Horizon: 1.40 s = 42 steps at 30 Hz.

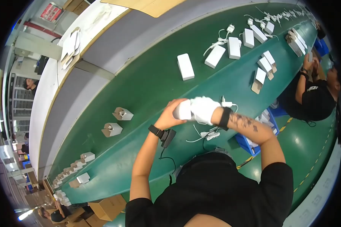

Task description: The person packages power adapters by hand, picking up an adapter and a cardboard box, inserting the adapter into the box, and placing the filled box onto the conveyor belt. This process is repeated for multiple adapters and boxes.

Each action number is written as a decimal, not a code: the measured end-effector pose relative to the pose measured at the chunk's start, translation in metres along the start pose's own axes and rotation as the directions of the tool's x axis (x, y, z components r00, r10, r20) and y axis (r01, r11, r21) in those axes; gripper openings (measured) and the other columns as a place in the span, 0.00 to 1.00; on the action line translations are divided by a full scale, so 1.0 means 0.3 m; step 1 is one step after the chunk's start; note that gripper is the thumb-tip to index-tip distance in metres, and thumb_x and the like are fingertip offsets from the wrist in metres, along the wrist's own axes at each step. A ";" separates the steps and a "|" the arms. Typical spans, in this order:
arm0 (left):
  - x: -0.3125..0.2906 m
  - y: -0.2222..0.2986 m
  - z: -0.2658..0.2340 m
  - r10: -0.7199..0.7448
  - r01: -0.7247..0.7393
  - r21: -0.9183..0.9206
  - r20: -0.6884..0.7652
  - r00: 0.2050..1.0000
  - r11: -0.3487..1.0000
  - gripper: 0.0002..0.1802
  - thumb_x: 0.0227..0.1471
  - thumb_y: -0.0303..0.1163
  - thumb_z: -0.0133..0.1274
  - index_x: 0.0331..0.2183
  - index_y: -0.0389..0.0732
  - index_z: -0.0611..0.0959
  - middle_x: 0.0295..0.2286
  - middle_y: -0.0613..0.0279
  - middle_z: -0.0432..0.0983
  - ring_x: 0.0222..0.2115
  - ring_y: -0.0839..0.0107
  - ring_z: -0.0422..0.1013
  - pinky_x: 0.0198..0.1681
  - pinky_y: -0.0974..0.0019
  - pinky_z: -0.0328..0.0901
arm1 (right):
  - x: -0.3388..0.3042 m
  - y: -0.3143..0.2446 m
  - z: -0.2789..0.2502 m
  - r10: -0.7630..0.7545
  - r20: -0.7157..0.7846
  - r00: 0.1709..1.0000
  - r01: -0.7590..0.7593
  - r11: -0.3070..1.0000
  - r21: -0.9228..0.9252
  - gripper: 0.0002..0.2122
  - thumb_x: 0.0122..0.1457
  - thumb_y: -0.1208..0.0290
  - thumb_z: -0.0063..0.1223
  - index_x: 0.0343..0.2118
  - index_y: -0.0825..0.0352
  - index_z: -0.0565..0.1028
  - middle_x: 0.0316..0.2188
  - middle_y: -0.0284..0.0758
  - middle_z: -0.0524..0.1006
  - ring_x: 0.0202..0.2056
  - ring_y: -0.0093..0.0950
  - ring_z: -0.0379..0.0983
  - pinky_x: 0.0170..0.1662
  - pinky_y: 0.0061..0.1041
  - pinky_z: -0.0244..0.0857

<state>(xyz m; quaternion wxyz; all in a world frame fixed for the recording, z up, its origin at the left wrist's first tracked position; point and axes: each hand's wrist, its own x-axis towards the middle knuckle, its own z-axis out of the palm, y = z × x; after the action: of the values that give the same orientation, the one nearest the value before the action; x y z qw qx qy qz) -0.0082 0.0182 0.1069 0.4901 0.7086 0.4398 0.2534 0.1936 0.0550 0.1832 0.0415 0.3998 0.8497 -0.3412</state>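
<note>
My bare left hand is closed round the left side of a small white box, held over the near green surface. Against the box's right side is my right hand, in a white glove. The back of the glove hides its fingers, so I cannot tell whether it grips anything. Just beyond the glove lies a white charger plug with a cable. Below the hands, a coiled white cable rests near my waist.
White boxes and white plug cables line the far green belt. Open boxes stand at the left; others lie at the right. A blue bin stands by my right elbow. A co-worker sits at the right.
</note>
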 end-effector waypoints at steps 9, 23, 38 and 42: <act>0.032 -0.107 0.040 -0.143 0.073 -0.314 -0.204 0.969 0.947 0.45 0.27 0.30 0.69 0.50 0.36 0.66 0.46 0.58 0.67 0.47 0.66 0.64 0.52 0.64 0.58 | 0.169 0.052 0.119 -0.345 -0.155 0.926 0.297 0.916 -0.270 0.08 0.48 0.68 0.51 0.28 0.67 0.76 0.23 0.43 0.75 0.26 0.42 0.74 0.29 0.36 0.68; -0.020 -0.408 -0.021 -0.066 -0.074 -0.203 -0.607 0.792 0.976 0.40 0.30 0.27 0.68 0.48 0.39 0.67 0.44 0.58 0.66 0.44 0.67 0.65 0.50 0.63 0.61 | 0.214 0.146 0.209 -0.096 -0.474 0.876 0.050 0.993 -0.109 0.15 0.47 0.64 0.54 0.39 0.61 0.71 0.25 0.42 0.73 0.31 0.40 0.74 0.31 0.35 0.67; -0.237 -0.239 0.129 -0.637 0.210 -0.860 -0.160 0.754 0.465 0.29 0.54 0.55 0.43 0.37 0.36 0.77 0.25 0.51 0.77 0.17 0.66 0.71 0.23 0.69 0.68 | 0.133 0.259 0.518 0.283 -0.272 0.920 0.214 0.219 0.952 0.24 0.52 0.67 0.54 0.51 0.70 0.62 0.42 0.44 0.73 0.37 0.38 0.74 0.39 0.32 0.70; -0.147 0.030 0.319 -0.477 0.441 -0.898 0.391 0.787 -0.007 0.32 0.54 0.59 0.39 0.42 0.38 0.73 0.28 0.52 0.77 0.23 0.68 0.73 0.26 0.71 0.68 | -0.008 0.016 0.286 0.175 -0.109 0.979 0.172 -0.403 0.899 0.20 0.53 0.76 0.51 0.49 0.69 0.65 0.40 0.36 0.74 0.37 0.29 0.75 0.38 0.20 0.70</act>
<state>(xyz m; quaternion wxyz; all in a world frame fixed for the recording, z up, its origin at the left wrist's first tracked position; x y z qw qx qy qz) 0.0494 -0.0666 0.0811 0.8683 0.0431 0.3879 0.3063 0.1814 0.0029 0.1160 -0.4002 0.2857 0.1740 -0.8532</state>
